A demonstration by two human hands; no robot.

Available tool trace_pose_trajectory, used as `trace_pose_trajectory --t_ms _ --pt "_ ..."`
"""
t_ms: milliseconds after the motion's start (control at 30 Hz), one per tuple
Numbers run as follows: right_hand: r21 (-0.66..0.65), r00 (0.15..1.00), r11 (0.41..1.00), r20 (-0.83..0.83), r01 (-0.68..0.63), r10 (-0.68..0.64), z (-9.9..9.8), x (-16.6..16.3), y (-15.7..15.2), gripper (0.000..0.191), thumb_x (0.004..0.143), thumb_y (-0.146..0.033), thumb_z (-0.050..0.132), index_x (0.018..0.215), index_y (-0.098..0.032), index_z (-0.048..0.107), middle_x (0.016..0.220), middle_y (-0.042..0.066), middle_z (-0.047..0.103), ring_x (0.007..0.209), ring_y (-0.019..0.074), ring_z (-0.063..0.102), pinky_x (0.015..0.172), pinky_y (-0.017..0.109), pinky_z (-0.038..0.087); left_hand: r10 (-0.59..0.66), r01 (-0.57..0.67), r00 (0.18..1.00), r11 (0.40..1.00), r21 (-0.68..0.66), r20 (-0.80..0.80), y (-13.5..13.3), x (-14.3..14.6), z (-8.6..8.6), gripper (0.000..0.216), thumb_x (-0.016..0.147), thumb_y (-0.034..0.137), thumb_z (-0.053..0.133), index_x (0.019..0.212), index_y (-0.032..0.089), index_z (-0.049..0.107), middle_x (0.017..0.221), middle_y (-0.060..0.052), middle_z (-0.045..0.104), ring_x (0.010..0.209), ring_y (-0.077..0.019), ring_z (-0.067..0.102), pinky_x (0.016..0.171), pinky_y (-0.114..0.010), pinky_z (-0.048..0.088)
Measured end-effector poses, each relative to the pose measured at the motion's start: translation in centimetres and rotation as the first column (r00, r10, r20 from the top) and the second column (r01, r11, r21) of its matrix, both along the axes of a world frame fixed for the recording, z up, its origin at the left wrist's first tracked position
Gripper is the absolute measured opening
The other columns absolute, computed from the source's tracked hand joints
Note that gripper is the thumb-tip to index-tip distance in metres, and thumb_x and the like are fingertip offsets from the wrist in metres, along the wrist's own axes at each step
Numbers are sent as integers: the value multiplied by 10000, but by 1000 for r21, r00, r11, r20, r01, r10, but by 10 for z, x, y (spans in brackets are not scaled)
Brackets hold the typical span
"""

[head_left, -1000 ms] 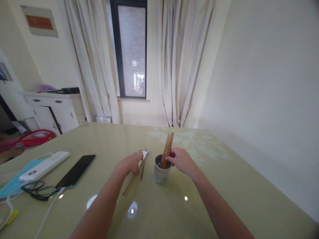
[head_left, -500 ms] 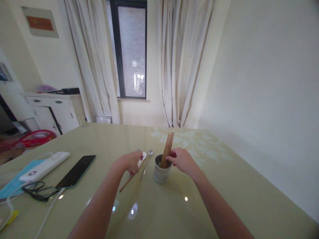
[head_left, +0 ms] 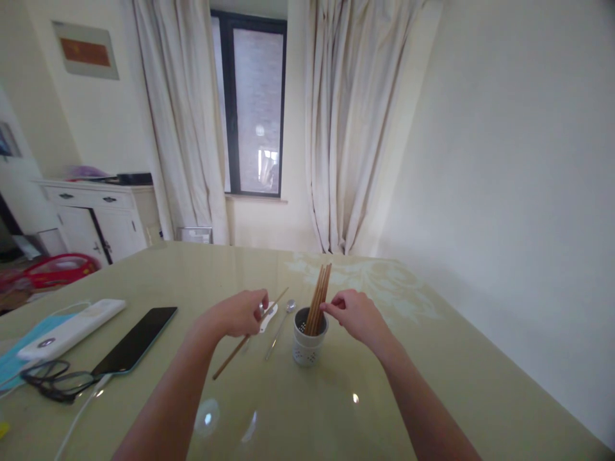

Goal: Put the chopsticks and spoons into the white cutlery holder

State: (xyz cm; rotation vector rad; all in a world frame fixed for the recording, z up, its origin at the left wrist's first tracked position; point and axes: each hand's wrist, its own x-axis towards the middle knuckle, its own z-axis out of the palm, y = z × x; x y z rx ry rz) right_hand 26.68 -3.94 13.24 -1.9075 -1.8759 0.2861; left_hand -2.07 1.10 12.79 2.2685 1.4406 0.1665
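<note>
My left hand (head_left: 240, 314) is closed on a single wooden chopstick (head_left: 228, 363), which slants up to the right past the fingers. Just beyond the fingertips is a white flat piece (head_left: 269, 318), partly covered by the hand and chopstick. A long-handled metal spoon (head_left: 277, 333) lies on the table between that hand and a pale grey perforated utensil holder (head_left: 307, 351). In the holder, a bundle of wooden chopsticks (head_left: 319, 299) stands leaning to the right. My right hand (head_left: 354, 315) pinches the bundle from the right with thumb and finger.
On the left of the glossy table (head_left: 384, 410) lie a black phone (head_left: 137, 339) on a cable, eyeglasses (head_left: 60, 381), a white power strip (head_left: 72, 330) and a blue face mask (head_left: 29, 339). A wall (head_left: 519, 224) borders the right side.
My left hand has lifted the chopstick, whose far end now shows above the white piece. My right hand stays at the bundle. The view has shifted slightly.
</note>
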Motion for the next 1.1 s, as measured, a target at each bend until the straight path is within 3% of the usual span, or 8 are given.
trace_pose_trajectory --t_ms 100,200,333,433,500,567,733,1100 --pt "193 996 981 -92 12 6 17 0 -10 386 973 -506 626 761 -202 733 723 51 741 664 198 674 611 291 406 -130 97 955 986 135 268 -16 6 25 262 761 180 634 1021 207 639 949 -32 753 860 -191 709 753 -283 550" --pt "311 915 942 -330 -126 232 27 -7 -20 415 1020 -524 530 837 -198 710 748 28 729 619 164 664 600 273 451 -250 177 817 966 186 519 -36 26 43 200 852 264 644 1045 214 655 1032 -40 750 916 -177 708 809 -293 575" --pt "377 697 886 -558 -270 450 28 -19 -25 326 1010 -491 567 1024 -193 697 826 31 744 661 160 688 576 252 486 -321 218 677 947 237 662 -53 60 49 166 874 290 678 1021 213 683 992 -30 750 902 -166 706 804 -292 591" --pt "427 646 874 -605 -231 466 26 -19 -22 317 994 -493 602 976 -188 689 825 43 737 708 174 703 576 248 501 -300 188 643 954 234 705 -51 72 42 151 895 330 678 984 208 692 957 -24 753 872 -162 708 784 -287 593" --pt "465 643 873 -626 -146 441 28 -14 -20 332 987 -510 608 950 -188 680 832 47 731 706 173 704 567 244 504 -275 161 668 961 226 691 -42 74 33 162 922 351 646 962 202 693 930 -26 753 852 -165 708 756 -281 586" --pt "498 659 866 -636 -45 401 31 -4 -19 349 985 -530 603 941 -190 670 819 45 723 686 168 700 559 242 504 -234 110 744 967 230 626 -31 72 19 191 934 376 621 960 199 688 930 -41 751 845 -177 703 741 -290 576" --pt "489 749 871 -593 44 295 32 17 -13 371 962 -556 597 888 -196 653 771 46 722 686 184 704 590 264 528 -108 35 918 980 194 382 -8 72 -19 326 876 414 657 1115 192 664 1156 -113 731 967 -243 697 810 -353 558" --pt "173 937 983 -326 -69 123 6 8 4 273 962 -329 534 746 -206 648 708 37 752 677 180 741 644 258 501 -123 88 953 987 136 276 -1 78 -33 257 900 404 628 1067 233 723 1051 -45 785 913 -217 703 770 -291 488"
